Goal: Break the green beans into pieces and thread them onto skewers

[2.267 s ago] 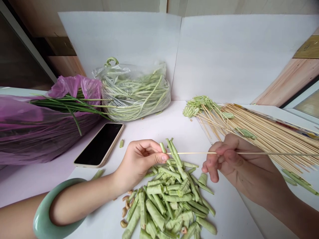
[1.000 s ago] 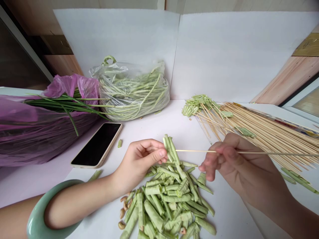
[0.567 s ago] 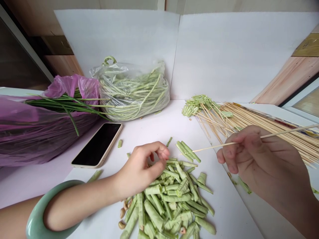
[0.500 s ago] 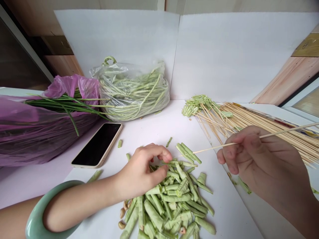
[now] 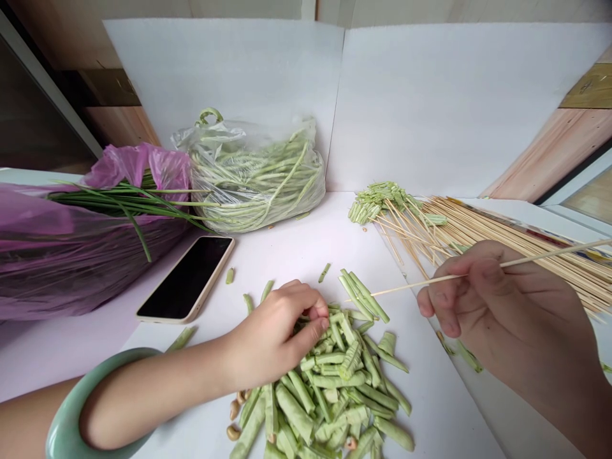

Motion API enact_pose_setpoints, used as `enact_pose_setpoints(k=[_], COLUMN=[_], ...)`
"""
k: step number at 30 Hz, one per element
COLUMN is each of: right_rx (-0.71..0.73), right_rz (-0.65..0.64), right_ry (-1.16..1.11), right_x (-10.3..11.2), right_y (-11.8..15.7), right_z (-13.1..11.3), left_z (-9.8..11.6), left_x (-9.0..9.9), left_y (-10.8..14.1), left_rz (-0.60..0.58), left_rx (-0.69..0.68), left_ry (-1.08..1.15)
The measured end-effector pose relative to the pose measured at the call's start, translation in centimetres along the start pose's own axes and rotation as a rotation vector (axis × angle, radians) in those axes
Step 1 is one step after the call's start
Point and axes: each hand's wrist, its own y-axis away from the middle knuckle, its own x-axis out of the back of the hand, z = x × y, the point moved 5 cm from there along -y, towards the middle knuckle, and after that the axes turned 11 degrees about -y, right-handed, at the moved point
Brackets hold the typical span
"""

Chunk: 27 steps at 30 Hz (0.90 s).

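Head view, looking down on our hands:

1. Our right hand [image 5: 482, 299] holds a thin pale bamboo skewer [image 5: 440, 276] in a narrow pinch between thumb and fingertips, its point angled toward the heap below.
2. Our left hand [image 5: 272, 338], with a pale green jade bangle [image 5: 81, 401] on its wrist, curls narrowly into the top of a heap of cut pale green beans [image 5: 339, 389]. We cannot tell whether its fingers hold a piece.
3. At the heap's far edge, a small cluster of cut bean pieces [image 5: 363, 296] lies just beside the skewer's point.
4. Right of the heap fans a bundle of bamboo skewers [image 5: 502, 229]; behind it sits a clear plastic bag of long green beans [image 5: 253, 178]; left of it lies a black smartphone in a beige case [image 5: 186, 277].
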Motion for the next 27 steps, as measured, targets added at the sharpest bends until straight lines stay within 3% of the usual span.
enact_pose_setpoints(k=[3, 7, 13, 19, 27], right_rx=[0.007, 0.024, 0.089, 0.066, 0.042], right_rz=[0.003, -0.053, -0.246, -0.337, -0.307], right_ry=[-0.014, -0.021, 0.057, 0.104, 0.036], right_x=[0.0, -0.6, -2.1, -2.0, -2.3], right_y=[0.0, 0.2, 0.9, 1.6, 1.3], right_z=[0.0, 0.1, 0.3, 0.9, 1.1], left_z=[-0.7, -1.8, -2.3, -2.4, -2.3], left_x=[0.3, 0.4, 0.3, -0.1, -0.1], left_y=[-0.1, -0.4, -0.8, -0.5, -0.4], left_rz=[0.079, 0.183, 0.222, 0.190, 0.194], left_rx=[0.117, 0.241, 0.260, 0.265, 0.271], left_ry=[0.138, 0.488, 0.786, 0.866, 0.871])
